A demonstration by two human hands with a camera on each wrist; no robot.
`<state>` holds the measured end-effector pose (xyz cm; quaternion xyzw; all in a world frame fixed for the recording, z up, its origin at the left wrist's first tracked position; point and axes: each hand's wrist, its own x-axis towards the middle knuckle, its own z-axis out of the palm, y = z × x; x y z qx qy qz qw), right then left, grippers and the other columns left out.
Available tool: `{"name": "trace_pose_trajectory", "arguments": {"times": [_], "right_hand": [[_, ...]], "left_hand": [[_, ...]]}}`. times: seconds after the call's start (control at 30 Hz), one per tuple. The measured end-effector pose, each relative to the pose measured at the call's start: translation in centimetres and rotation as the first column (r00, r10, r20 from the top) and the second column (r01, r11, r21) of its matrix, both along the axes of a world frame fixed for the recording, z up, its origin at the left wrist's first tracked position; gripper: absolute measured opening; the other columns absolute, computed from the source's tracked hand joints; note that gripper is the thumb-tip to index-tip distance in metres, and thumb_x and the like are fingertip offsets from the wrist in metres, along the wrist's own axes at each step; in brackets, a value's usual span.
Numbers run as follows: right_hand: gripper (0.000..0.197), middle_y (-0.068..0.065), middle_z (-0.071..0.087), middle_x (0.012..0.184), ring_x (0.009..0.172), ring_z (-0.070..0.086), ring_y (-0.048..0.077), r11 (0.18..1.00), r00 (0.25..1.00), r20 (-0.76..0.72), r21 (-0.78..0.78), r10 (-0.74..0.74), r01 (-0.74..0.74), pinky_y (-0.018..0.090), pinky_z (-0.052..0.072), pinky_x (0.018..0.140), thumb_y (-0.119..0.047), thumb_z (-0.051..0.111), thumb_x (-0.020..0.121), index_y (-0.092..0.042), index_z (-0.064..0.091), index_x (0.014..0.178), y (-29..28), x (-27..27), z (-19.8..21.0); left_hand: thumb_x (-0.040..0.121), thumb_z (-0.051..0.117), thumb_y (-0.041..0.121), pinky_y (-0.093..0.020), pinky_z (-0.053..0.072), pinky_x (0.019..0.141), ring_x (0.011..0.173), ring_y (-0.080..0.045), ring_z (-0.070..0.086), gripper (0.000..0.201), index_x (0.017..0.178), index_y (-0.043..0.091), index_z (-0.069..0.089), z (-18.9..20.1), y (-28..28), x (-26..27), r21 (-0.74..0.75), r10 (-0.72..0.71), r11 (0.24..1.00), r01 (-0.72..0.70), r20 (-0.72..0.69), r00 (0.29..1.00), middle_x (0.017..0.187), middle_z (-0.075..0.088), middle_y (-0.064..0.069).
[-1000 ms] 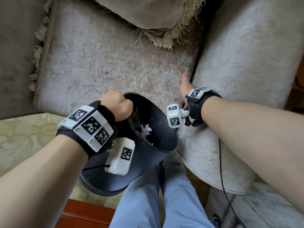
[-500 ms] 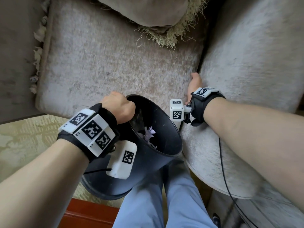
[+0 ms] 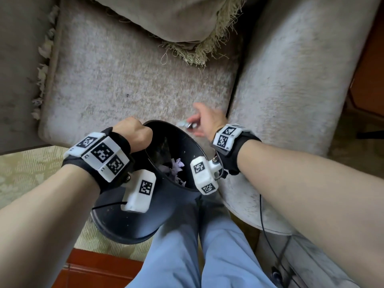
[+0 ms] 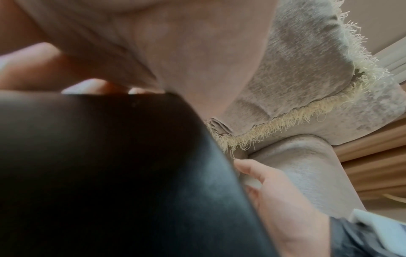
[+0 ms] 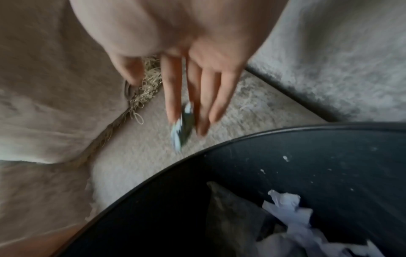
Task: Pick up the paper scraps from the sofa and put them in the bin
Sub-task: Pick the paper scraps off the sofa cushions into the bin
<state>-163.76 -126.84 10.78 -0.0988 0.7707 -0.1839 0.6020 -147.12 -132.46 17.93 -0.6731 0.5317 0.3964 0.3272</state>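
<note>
Half a second ago the right hand (image 3: 204, 119) lay in the crease between the two sofa cushions; now it is up at the far rim of the bin (image 3: 174, 206), carrying a scrap. Its fingers (image 5: 173, 90) are nearly straight and close together, and a small pale-blue paper scrap (image 5: 183, 128), blurred and crumpled, is pinched between two of them, just outside the rim and above the seat cushion (image 3: 124, 80). The thumb points away from the fingers.

Fingers of the left hand (image 3: 135, 135) are curled tightly over the near rim, gripping the bin, which is tilted with its mouth toward the sofa. It is a round black container with smooth, slightly glossy walls flecked with pale specks inside. Crumpled lilac-white paper scraps (image 5: 292, 224) lie at its bottom.

Around it, the seat cushion is a worn, plush grey-beige velvet, and a second, rounded cushion (image 3: 291, 90) of the same nap sits to the right across a dark seam. A throw pillow (image 3: 176, 19) with a stringy cream fringe lies at the back. Both wrists wear black straps with white marker blocks.
</note>
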Motion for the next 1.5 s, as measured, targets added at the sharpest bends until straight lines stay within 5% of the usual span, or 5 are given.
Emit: {"name": "trace_pose_trajectory", "arguments": {"times": [0.2, 0.37, 0.77, 0.97, 1.5], "right_hand": [[0.06, 0.009, 0.066, 0.097, 0.073, 0.054, 0.021, 0.692, 0.578, 0.577, 0.031, 0.578, -0.722, 0.027, 0.037, 0.061, -0.059, 0.047, 0.088, -0.007, 0.077, 0.09, 1.2, 2.1, 2.8], [0.042, 0.005, 0.074, 0.108, 0.102, 0.068, 0.02, 0.812, 0.761, 0.386, 0.049, 0.522, -0.582, 0.028, 0.046, 0.08, -0.051, 0.048, 0.093, -0.017, 0.071, 0.084, 1.7, 2.4, 3.8], [0.025, -0.002, 0.066, 0.053, 0.053, 0.065, 0.01, 0.888, 0.865, 0.214, -0.18, 0.455, -0.422, 0.008, 0.043, 0.044, -0.024, 0.057, 0.094, -0.002, 0.066, 0.088, 0.9, 10.0, 7.9], [0.041, 0.013, 0.076, 0.1, 0.087, 0.065, 0.019, 0.843, 0.807, 0.247, -0.18, 0.537, -0.506, 0.034, 0.04, 0.092, -0.048, 0.051, 0.088, -0.012, 0.07, 0.082, -2.6, 13.4, 9.9], [0.017, 0.003, 0.066, 0.124, 0.095, 0.067, 0.016, 0.597, 0.603, 0.011, -0.153, 0.798, -0.788, 0.023, 0.038, 0.067, -0.038, 0.056, 0.09, -0.024, 0.065, 0.095, -12.4, 29.8, 8.7]], "left_hand": [[0.087, 0.049, 0.008, -0.029, 0.037, 0.05, 0.072, -0.031, 0.057, 0.029, 0.105, -0.01, 0.063, 0.8, 1.9, 2.2, -0.031, 0.011, 0.999, -0.011, 0.005, 1.0, 0.08, 0.062, -0.021], [0.081, 0.048, 0.001, -0.032, 0.05, 0.05, 0.062, -0.031, 0.058, 0.012, 0.087, -0.006, 0.056, 1.5, 5.1, 5.1, -0.075, 0.163, 0.983, -0.166, -0.045, 0.986, 0.079, 0.061, -0.028], [0.079, 0.049, 0.006, -0.059, 0.058, 0.082, 0.093, -0.046, 0.065, 0.034, 0.111, 0.01, 0.037, 4.3, 13.9, 14.1, -0.211, 0.607, 0.753, -0.623, -0.141, 0.782, 0.1, 0.061, -0.028], [0.07, 0.047, 0.012, -0.057, 0.057, 0.084, 0.097, -0.045, 0.064, 0.046, 0.114, 0.013, 0.04, 6.2, 13.7, 18.5, -0.261, 0.717, 0.623, -0.737, -0.185, 0.672, 0.103, 0.062, -0.025], [0.079, 0.05, 0.009, -0.053, 0.056, 0.091, 0.109, -0.045, 0.061, 0.054, 0.133, 0.011, 0.05, 5.8, 5.8, 28.9, -0.19, 0.825, 0.483, -0.855, -0.23, 0.516, 0.123, 0.062, -0.023]]}}
